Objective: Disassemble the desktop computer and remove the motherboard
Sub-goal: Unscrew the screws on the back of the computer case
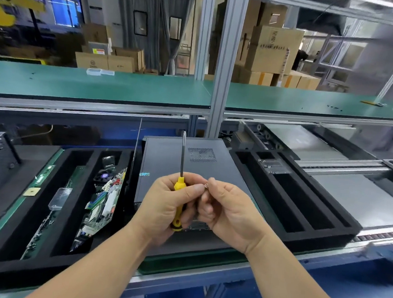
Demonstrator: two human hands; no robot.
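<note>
Desktop computer case [189, 171], dark grey and closed, lay flat on the workbench [182, 264] near its front edge, directly behind our two hands. Our left hand [163, 207] was curled round the yellow handle of a screwdriver [179, 194], whose shaft stood upright over the case lid. Our right hand [228, 211] pinched a small screw [206, 185] between thumb and forefinger, just beside the left thumb. To the left of the case, a black foam tray [43, 261] reached the bench's front edge; one slot held a motherboard [103, 200] tilted on its side, and the next slot a clear plastic box [59, 197] and a narrow green board [46, 173]. To the right, a second black foam tray [303, 203] carried a few small metal pieces [268, 166] in its far slot. Behind the bench, we saw a green shelf [102, 84] on aluminium posts [224, 69], with a clear container [94, 72] at its far edge. Cardboard boxes [272, 49] stood stacked beyond.
</note>
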